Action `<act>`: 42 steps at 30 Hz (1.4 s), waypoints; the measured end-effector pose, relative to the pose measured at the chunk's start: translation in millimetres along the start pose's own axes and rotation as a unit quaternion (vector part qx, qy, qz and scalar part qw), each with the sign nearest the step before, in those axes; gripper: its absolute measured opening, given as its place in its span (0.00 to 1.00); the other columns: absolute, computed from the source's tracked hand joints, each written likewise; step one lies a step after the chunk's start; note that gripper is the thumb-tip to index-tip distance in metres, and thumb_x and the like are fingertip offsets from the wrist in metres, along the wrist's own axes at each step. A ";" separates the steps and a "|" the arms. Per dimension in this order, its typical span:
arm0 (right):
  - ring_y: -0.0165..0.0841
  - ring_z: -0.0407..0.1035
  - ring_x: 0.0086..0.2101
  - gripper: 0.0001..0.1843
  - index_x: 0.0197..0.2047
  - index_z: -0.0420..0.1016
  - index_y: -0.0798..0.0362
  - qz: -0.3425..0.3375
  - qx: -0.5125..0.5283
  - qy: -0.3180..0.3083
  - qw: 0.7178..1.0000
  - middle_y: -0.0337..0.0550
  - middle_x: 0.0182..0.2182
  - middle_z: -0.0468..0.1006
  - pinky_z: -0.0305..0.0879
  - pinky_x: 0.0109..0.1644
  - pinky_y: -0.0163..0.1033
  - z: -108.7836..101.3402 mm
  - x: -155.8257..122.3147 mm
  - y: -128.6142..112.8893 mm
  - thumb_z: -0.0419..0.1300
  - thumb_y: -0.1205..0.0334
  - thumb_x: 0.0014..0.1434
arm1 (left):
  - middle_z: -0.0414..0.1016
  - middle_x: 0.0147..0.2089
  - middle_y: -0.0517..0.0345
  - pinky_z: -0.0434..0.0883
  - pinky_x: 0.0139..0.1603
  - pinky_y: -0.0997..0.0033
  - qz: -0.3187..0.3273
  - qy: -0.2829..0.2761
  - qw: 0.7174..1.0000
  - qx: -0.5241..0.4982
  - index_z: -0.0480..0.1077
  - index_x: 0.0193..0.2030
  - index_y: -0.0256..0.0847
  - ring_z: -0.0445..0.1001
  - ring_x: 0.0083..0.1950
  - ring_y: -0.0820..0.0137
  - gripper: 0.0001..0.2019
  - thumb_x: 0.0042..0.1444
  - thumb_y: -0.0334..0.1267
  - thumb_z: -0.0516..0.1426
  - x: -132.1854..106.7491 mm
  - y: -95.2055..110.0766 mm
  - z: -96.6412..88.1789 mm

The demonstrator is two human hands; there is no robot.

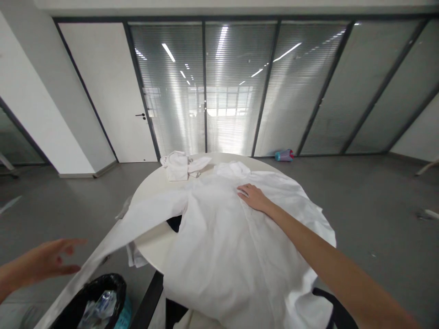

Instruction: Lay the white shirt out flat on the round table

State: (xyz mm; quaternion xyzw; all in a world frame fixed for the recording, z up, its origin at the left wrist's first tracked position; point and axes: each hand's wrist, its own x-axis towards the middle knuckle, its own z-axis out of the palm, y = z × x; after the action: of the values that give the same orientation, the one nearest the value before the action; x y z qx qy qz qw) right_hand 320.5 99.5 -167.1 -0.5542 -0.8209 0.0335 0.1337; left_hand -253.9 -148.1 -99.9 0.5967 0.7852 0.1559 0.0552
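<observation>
A white long-sleeved coat or shirt (219, 233) lies spread over a round white table (156, 246), its collar at the far side and its lower part hanging over the near edge. My right hand (254, 197) rests on the upper front, fingers stretched out on the fabric. One sleeve (147, 218) runs off the table to the lower left, in the air past the edge. Beside that sleeve is my left hand (56, 259), with fingers apart and nothing held. The garment's other sleeve cannot be made out clearly.
A bunched white cloth (177, 165) sits at the table's far left. Below left stands a bin (121, 304) with a black liner and plastic waste. A blue and red package (284, 156) lies on the floor by the glass partition (233, 91). A dark item (175, 223) shows under the garment.
</observation>
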 end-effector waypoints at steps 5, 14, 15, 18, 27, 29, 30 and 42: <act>0.54 0.45 0.69 0.38 0.72 0.57 0.44 0.092 -0.056 -0.028 0.994 0.49 0.71 0.53 0.44 0.69 0.57 -2.1 -2.9 5.8 0.39 0.35 0.67 | 0.82 0.41 0.73 0.74 0.47 0.59 0.128 -0.032 0.990 -0.057 0.77 0.44 0.67 0.81 0.42 0.57 0.17 0.44 0.58 0.61 81.1 32.6 36.7; 0.57 0.36 0.70 0.39 0.74 0.45 0.35 0.144 -0.076 -0.093 0.982 0.43 0.74 0.43 0.36 0.70 0.60 8.0 -4.3 7.8 0.34 0.31 0.65 | 0.60 0.72 0.53 0.53 0.72 0.54 0.544 -0.052 0.830 -0.107 0.64 0.68 0.48 0.54 0.73 0.58 0.26 0.67 0.53 0.49 134.0 278.2 107.8; 0.57 0.36 0.70 0.39 0.74 0.45 0.36 0.143 -0.080 -0.088 0.983 0.44 0.74 0.43 0.36 0.70 0.60 8.1 -4.8 7.4 0.34 0.32 0.66 | 0.56 0.73 0.54 0.48 0.73 0.51 0.564 -0.077 0.819 -0.072 0.61 0.70 0.50 0.49 0.75 0.57 0.28 0.66 0.54 0.51 135.8 284.2 122.9; 0.56 0.39 0.70 0.38 0.74 0.48 0.38 0.134 -0.095 -0.071 0.984 0.45 0.73 0.46 0.38 0.70 0.59 6.1 -7.5 4.2 0.35 0.34 0.67 | 0.50 0.75 0.55 0.41 0.73 0.44 0.564 -0.156 0.811 -0.011 0.55 0.72 0.53 0.46 0.76 0.53 0.31 0.65 0.56 0.51 141.0 280.1 158.0; 0.66 0.37 0.68 0.47 0.73 0.43 0.29 0.121 -0.037 -0.114 0.985 0.40 0.74 0.41 0.35 0.66 0.71 -4.5 -33.6 -36.1 0.36 0.20 0.56 | 0.64 0.68 0.42 0.60 0.67 0.46 0.275 0.052 0.952 -0.125 0.68 0.64 0.44 0.59 0.69 0.46 0.34 0.54 0.58 0.60 267.8 260.8 147.5; 0.69 0.33 0.68 0.50 0.73 0.44 0.29 0.124 -0.043 -0.128 0.983 0.40 0.74 0.38 0.30 0.65 0.74 -2.5 -37.7 -43.5 0.38 0.18 0.52 | 0.49 0.74 0.38 0.54 0.64 0.31 0.182 0.061 0.977 -0.094 0.60 0.70 0.46 0.46 0.72 0.32 0.47 0.44 0.60 0.66 299.2 255.8 147.1; 0.69 0.31 0.68 0.51 0.73 0.44 0.29 0.126 -0.045 -0.134 0.982 0.40 0.74 0.37 0.29 0.65 0.75 -1.3 -38.4 -45.7 0.39 0.17 0.51 | 0.43 0.75 0.37 0.53 0.62 0.28 0.138 0.046 0.986 -0.076 0.58 0.71 0.47 0.42 0.72 0.28 0.52 0.39 0.61 0.68 310.4 253.4 149.8; 0.67 0.23 0.68 0.51 0.73 0.38 0.27 0.126 -0.026 -0.183 0.975 0.39 0.75 0.29 0.22 0.63 0.76 5.5 12.9 -31.6 0.38 0.18 0.52 | 0.74 0.48 0.42 0.67 0.53 0.52 0.022 0.159 0.966 -0.205 0.68 0.43 0.39 0.72 0.54 0.49 0.14 0.49 0.32 0.60 349.1 244.9 165.3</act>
State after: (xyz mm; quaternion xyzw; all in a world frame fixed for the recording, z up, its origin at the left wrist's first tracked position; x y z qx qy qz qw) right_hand 286.2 99.7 -163.6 -0.6409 -0.7556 0.1296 -0.0392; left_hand -82.0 273.3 -145.4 0.5576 0.7216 0.4076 0.0473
